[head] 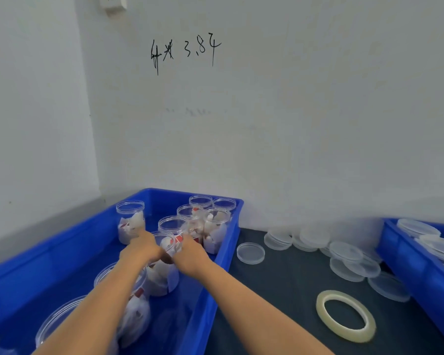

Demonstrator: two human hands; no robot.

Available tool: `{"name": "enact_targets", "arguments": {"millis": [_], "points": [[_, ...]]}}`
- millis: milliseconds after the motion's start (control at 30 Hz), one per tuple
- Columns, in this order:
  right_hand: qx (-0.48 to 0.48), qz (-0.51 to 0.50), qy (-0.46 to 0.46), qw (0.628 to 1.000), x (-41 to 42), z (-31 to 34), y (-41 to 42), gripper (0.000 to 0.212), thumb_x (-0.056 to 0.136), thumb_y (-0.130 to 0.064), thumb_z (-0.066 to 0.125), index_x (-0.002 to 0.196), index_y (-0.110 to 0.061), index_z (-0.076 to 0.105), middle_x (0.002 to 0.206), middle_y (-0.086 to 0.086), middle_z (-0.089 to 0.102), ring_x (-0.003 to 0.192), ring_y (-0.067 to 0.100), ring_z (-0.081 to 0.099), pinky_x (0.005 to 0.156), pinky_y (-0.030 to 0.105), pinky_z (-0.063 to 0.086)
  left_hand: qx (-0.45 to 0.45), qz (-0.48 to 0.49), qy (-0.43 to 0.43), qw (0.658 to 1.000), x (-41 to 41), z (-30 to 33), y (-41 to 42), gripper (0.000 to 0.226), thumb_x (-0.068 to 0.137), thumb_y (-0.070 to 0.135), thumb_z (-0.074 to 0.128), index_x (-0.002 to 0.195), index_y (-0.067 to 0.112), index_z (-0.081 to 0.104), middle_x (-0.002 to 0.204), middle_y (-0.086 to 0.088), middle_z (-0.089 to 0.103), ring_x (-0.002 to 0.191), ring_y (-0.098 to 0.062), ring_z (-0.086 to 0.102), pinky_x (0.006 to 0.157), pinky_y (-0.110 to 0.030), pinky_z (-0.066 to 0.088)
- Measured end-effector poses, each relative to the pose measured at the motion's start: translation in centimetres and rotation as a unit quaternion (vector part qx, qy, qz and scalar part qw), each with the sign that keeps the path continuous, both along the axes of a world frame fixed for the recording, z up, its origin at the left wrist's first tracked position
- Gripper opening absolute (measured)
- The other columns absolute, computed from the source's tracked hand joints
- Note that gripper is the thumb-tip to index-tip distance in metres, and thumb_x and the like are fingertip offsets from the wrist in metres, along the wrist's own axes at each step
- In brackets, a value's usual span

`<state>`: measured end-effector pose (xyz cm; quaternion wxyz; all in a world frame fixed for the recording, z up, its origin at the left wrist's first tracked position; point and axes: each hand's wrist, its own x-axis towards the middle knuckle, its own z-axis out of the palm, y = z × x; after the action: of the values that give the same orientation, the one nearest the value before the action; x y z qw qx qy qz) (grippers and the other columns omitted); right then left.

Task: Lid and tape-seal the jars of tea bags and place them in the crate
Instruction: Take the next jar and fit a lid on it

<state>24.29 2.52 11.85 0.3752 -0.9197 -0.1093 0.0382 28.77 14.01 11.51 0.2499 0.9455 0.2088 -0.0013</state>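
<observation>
**Both hands close on one upright jar in the blue crate**

The left hand (141,248) and right hand (190,252) flank a clear round plastic jar of white and red tea bags (164,262), standing upright in the big blue plastic crate (226,242). Both touch its upper part from opposite sides, fingers curled round it as far as the blur lets me judge. Its long axis runs vertical, mouth up, and I cannot tell whether a lid is on. The loose clear flat round lid (250,253) and the ring-shaped roll of clear tape (346,316) lie on the dark mat (280,290), on the right hand's side, so that hand looks better placed to fetch them.
</observation>
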Motion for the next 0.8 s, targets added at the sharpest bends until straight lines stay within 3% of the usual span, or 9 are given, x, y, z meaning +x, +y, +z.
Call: {"name": "enact_targets", "arguments": {"millis": [67, 200, 333, 467, 533, 600, 667, 800], "points": [[0.005, -0.007, 0.052, 0.999, 0.4, -0.3, 0.3, 0.048, 0.094, -0.006, 0.050, 0.139, 0.000, 0.034, 0.135, 0.020, 0.049, 0.121, 0.032, 0.050, 0.096, 0.034, 0.043, 0.024, 0.001, -0.020, 1.000, 0.2, -0.3, 0.3, 0.052, 0.082, 0.032, 0.074, 0.121, 0.011, 0.048, 0.094, -0.007, 0.050, 0.086, -0.020, 0.057, 0.083, -0.031, 0.050], [-0.003, 0.002, 0.126, 0.992, 1.1, -1.3, 0.7, 0.068, 0.094, -0.009, 0.052, 0.150, -0.006, 0.013, 0.141, 0.016, 0.043, 0.128, 0.028, 0.044, 0.101, 0.032, 0.040, 0.062, -0.026, -0.065, 0.996, -0.2, -0.8, 0.2, 0.066, 0.068, 0.039, 0.081, 0.114, 0.005, 0.047, 0.093, -0.005, 0.051, 0.096, -0.025, 0.061, 0.075, -0.033, 0.046], [0.107, -0.067, 0.005, 0.992, 1.0, -1.2, 0.4, 0.062, 0.087, -0.013, 0.064, 0.139, -0.007, 0.030, 0.135, 0.012, 0.048, 0.119, 0.026, 0.051, 0.100, 0.034, 0.045, 0.117, 0.046, -0.153, 0.980, -1.0, 0.7, -2.4, 0.050, 0.093, 0.032, 0.059, 0.131, 0.007, 0.037, 0.121, -0.013, 0.056, 0.110, -0.026, 0.058, 0.090, -0.035, 0.049], [0.214, -0.076, -0.113, 0.967, 0.2, 0.7, -0.9, 0.059, 0.084, -0.015, 0.066, 0.132, -0.001, 0.035, 0.130, 0.014, 0.051, 0.107, 0.023, 0.052, 0.097, 0.041, 0.047, 0.051, -0.052, -0.191, 0.979, -2.5, 4.3, -3.3, 0.076, 0.076, 0.040, 0.074, 0.133, 0.009, 0.035, 0.123, -0.014, 0.055, 0.107, -0.031, 0.059, 0.077, -0.037, 0.048], [0.259, -0.071, -0.167, 0.949, -1.0, 2.4, -2.2, 0.055, 0.080, -0.012, 0.065, 0.127, 0.000, 0.038, 0.125, 0.017, 0.052, 0.109, 0.027, 0.055, 0.094, 0.044, 0.048, 0.002, -0.063, -0.219, 0.974, -4.0, 6.0, -5.0, 0.074, 0.071, 0.032, 0.076, 0.130, 0.010, 0.036, 0.121, -0.014, 0.053, 0.105, -0.032, 0.058, 0.076, -0.038, 0.048], [0.318, -0.057, -0.216, 0.921, -2.6, 3.9, -4.0, 0.045, 0.071, -0.014, 0.061, 0.114, -0.013, 0.046, 0.115, 0.012, 0.055, 0.106, 0.027, 0.057, 0.090, 0.043, 0.050, -0.045, -0.081, -0.262, 0.960, -5.8, 7.5, -7.4, 0.069, 0.071, 0.031, 0.075, 0.126, 0.011, 0.038, 0.119, -0.013, 0.051, 0.105, -0.032, 0.055, 0.075, -0.037, 0.045], [0.368, -0.049, -0.256, 0.892, -4.1, 4.8, -6.3, 0.041, 0.066, -0.013, 0.057, 0.101, -0.031, 0.045, 0.110, 0.008, 0.057, 0.101, 0.024, 0.059, 0.087, 0.041, 0.053, -0.082, -0.098, -0.318, 0.939, -7.7, 8.5, -10.1, 0.069, 0.072, 0.039, 0.074, 0.125, 0.013, 0.039, 0.119, -0.012, 0.049, 0.110, -0.032, 0.051, 0.078, -0.036, 0.043], [0.421, -0.057, -0.292, 0.857, -7.1, 4.9, -11.7, 0.048, 0.068, -0.008, 0.054, 0.106, -0.034, 0.041, 0.117, 0.013, 0.055, 0.103, 0.025, 0.060, 0.085, 0.035, 0.053, -0.130, -0.156, -0.391, 0.898, -10.8, 8.7, -15.7, 0.089, 0.065, 0.043, 0.079, 0.135, 0.014, 0.033, 0.126, -0.007, 0.047, 0.117, -0.028, 0.045, 0.092, -0.036, 0.042]]}}
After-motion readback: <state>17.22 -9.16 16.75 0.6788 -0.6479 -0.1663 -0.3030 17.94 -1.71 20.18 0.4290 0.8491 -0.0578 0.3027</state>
